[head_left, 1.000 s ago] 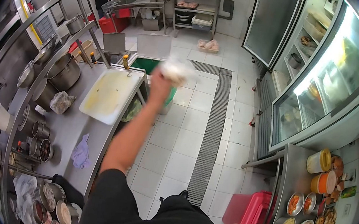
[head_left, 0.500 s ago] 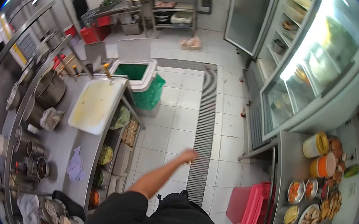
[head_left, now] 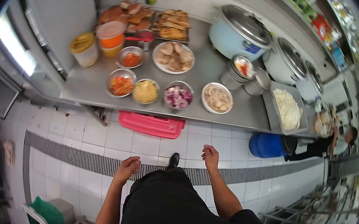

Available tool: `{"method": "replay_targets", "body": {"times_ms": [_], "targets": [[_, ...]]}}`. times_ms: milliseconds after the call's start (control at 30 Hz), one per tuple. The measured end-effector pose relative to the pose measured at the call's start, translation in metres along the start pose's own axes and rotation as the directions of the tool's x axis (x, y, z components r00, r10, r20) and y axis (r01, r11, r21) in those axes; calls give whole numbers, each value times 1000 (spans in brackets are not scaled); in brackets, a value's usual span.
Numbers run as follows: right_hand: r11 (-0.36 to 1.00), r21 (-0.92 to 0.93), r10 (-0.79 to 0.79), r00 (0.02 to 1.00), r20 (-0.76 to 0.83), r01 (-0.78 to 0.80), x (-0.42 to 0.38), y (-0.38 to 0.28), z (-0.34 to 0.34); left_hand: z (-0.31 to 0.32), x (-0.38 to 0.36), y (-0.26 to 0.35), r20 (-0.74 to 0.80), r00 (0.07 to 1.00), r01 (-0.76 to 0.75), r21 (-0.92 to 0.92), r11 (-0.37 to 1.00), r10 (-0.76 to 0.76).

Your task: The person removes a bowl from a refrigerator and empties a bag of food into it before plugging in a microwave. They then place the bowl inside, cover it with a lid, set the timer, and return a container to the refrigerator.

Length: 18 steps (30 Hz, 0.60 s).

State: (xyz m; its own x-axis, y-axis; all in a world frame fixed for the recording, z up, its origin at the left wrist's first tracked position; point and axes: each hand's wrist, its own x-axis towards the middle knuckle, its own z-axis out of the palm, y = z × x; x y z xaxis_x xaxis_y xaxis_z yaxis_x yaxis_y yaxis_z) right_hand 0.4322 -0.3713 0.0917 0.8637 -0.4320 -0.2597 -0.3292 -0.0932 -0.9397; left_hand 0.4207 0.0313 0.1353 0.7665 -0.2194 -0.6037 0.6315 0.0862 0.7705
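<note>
My left hand hangs over the tiled floor with its fingers loosely bent and nothing in it. Farther forward, my right hand is also bare, fingers partly curled and apart. Both stay short of the steel table. Along its near edge stand bowls of chopped orange-red vegetables, shredded yellow food, cut purple onion and shredded pale meat. Behind them are a white plate of pale meat pieces and a smaller bowl of diced red food.
A pink lidded bin sits beneath the table edge, a blue drum to its right. Large rice cookers line the back. A tray of white food is at right. Another person stands far right. A floor grate crosses below.
My view has swung right, from the aisle and fridge to the steel table with the food bowls. Both hands now show in front of my body.
</note>
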Motion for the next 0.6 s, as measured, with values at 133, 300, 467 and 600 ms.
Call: {"method": "replay_targets", "body": {"times_ms": [133,300,467,600], "targets": [[982,189,13,986,-165,19,46,-31,-36,60,31,65,186,978,-110,91,990,92],[935,349,16,978,-207,59,132,-72,-61,163,100,113,341,939,-92,143,985,38],[905,425,88,988,-128,-26,191,-84,-66,266,186,141,138,989,34,61,998,-42],[815,436,231,904,360,-382,185,-82,-52,295,256,136,53,997,56,-89,994,-52]]}}
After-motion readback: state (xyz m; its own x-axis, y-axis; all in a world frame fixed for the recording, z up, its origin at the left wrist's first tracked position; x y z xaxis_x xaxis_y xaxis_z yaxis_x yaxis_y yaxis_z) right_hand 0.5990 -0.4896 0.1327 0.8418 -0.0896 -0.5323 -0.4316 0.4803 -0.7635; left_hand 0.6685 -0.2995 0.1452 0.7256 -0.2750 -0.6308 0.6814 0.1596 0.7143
